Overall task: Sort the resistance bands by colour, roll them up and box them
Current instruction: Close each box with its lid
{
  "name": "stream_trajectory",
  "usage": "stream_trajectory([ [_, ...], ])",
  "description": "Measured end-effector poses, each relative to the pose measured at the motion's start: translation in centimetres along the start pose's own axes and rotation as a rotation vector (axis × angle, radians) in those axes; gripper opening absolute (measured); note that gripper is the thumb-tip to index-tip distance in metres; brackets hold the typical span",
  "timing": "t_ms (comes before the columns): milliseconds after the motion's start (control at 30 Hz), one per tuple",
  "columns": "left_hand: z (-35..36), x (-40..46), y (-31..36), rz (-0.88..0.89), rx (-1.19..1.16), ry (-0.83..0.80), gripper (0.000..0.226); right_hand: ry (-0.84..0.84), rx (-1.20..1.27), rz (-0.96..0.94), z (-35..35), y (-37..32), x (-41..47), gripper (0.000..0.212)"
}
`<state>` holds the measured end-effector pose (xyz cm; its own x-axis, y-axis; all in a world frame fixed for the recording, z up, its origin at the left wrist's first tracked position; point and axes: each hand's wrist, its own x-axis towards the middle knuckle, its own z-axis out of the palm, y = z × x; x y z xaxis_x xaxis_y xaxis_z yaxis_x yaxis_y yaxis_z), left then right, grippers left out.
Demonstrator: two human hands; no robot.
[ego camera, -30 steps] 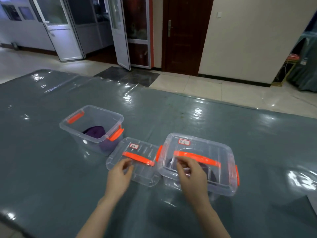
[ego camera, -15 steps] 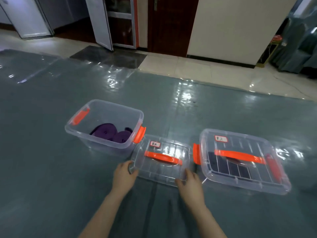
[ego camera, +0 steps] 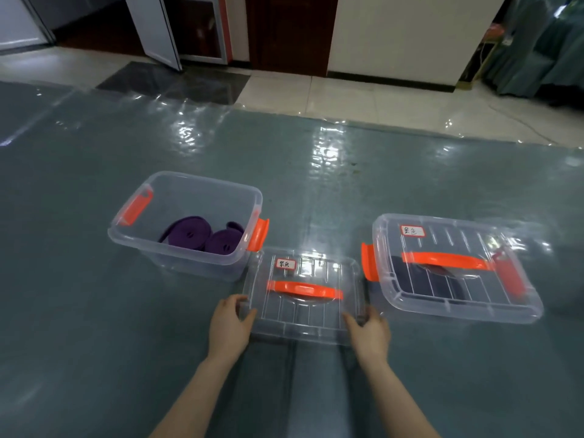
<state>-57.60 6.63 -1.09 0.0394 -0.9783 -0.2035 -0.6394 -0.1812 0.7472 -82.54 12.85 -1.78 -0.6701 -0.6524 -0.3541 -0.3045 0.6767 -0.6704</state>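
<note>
left hand (ego camera: pixel 229 324) grips lid (ego camera: pixel 303 308) left edge | right hand (ego camera: pixel 369 335) grips right edge

A wide table (ego camera: pixel 94 327) carries everything; it has a grey-green top under a shiny clear plastic sheet that shows bright reflections. Three things lie directly on it. On the left stands an open clear box (ego camera: pixel 189 257) with orange latches, without a lid. Just beside its right near corner lies a loose clear lid (ego camera: pixel 303 311) with an orange handle and a small white label; its near edge looks slightly raised, but I cannot tell for sure. On the right, a little apart from the lid, stands a closed clear box (ego camera: pixel 455 270) with its own labelled lid and orange handle. The far edge of the table meets a light tiled floor (ego camera: pixel 363 99).
</note>
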Motion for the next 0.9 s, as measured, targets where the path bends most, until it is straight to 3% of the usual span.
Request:
stream_trajectory([
  [133,-1.0,-3.5,-0.6,-0.061,-0.067,0.049,0.055,-0.02,-0.009,0.085,-1.3,2.7,-1.8,0.048],
  [433,-3.5,-11.3,0.0,0.051,-0.245,0.23,0.043,-0.025,0.313,0.058,-4.2,5.3,-7.2,0.043],
  [600,-5.8,-12.7,1.2,0.114,-0.271,0.397,0.044,-0.042,0.439,-0.063,-5.0,2.9,-9.5,0.042],
  [900,-12.5,-7.5,3.3,0.118,-0.277,0.494,0.038,-0.075,0.503,-0.293,-4.3,-6.6,-9.5,0.04],
])
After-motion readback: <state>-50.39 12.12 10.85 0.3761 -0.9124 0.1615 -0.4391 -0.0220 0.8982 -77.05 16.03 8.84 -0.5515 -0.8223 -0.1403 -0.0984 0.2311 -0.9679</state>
